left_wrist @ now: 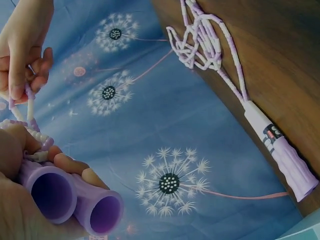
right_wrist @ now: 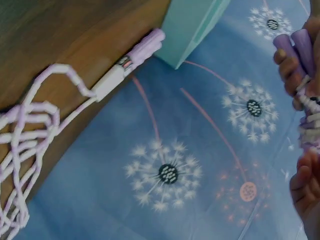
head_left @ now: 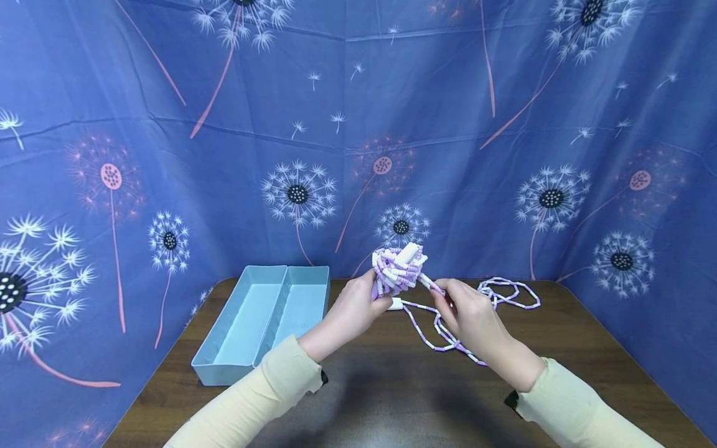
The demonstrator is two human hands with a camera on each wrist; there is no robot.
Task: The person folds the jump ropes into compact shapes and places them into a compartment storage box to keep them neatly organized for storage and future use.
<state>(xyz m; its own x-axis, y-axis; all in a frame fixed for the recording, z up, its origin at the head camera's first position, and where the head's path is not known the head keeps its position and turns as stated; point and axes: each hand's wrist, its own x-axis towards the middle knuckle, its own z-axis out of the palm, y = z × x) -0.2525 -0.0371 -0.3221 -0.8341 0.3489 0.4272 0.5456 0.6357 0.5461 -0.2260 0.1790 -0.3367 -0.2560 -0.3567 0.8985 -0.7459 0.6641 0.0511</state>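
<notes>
My left hand [head_left: 350,309] grips a bundled purple-and-white beaded jump rope [head_left: 392,274], held above the table. Two purple handles [left_wrist: 54,196] stick out side by side from that hand in the left wrist view, their hollow ends facing the camera. Close to the bundle, my right hand [head_left: 475,316] pinches a short length of the beaded rope between thumb and fingers. In the right wrist view the bundle shows only partly, at the right edge. A second beaded jump rope [left_wrist: 212,47] lies loosely looped on the table, with its purple-and-white handle [right_wrist: 142,49] behind my hands.
On the left of the brown wooden table [head_left: 364,398] stands a light blue tray [head_left: 224,373] divided into two long compartments. A blue cloth with dandelion prints [head_left: 347,93] hangs behind the table and at both sides.
</notes>
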